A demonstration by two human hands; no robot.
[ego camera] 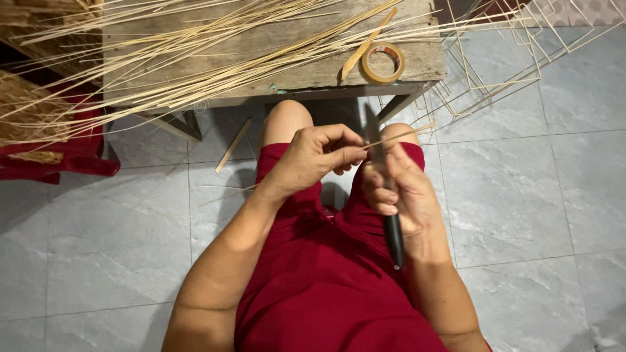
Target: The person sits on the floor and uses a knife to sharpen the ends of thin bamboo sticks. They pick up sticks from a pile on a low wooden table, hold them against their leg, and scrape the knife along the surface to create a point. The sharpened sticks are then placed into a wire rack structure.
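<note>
At the centre of the frame, the right hand (399, 192) grips a black-handled knife (386, 195) with a grey blade. The left hand (312, 158) pinches a thin pale bamboo strip (399, 135) against the blade, below the rough wooden bench (261, 58).

- The person wears a dark red garment (326, 280) of plain, smooth cloth with no print or pattern.
- It covers the trunk and lap and ends in shorts legs above the knees (287, 117), which are bare.
- The cloth lies in soft folds between the thighs.
- Both forearms are bare, with no sleeves showing.
- The left hand (313, 160) and right hand (398, 192) carry no gloves, rings or watch.
</note>
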